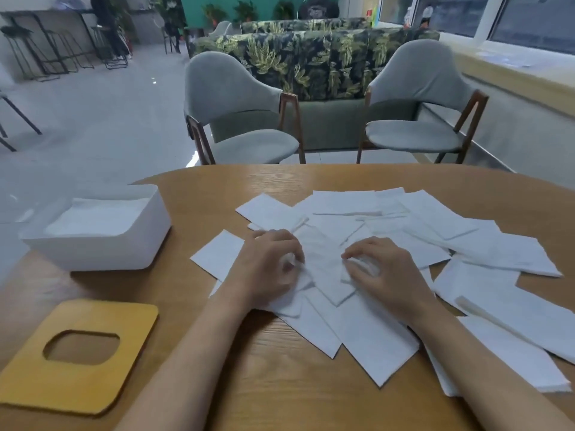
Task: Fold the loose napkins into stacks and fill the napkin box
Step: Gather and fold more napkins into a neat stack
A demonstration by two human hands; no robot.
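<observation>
Loose napkins (435,219) lie scattered over the table (280,384), centre to right. Left hand (270,265) and right hand (385,272) rest on the pile, fingers curled, each pinching an edge of one napkin (326,269) between them. Box (93,253) at far left, open and partly filled. Lid (130,321) lies flat beside it, nearer the person.

two grey chairs (239,113) face a leaf-print sofa (314,60) on pale floor (93,119), windows (513,20) right.

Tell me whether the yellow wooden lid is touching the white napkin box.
Apart. The head view shows a strip of bare table between the lid and the napkin box.
</observation>
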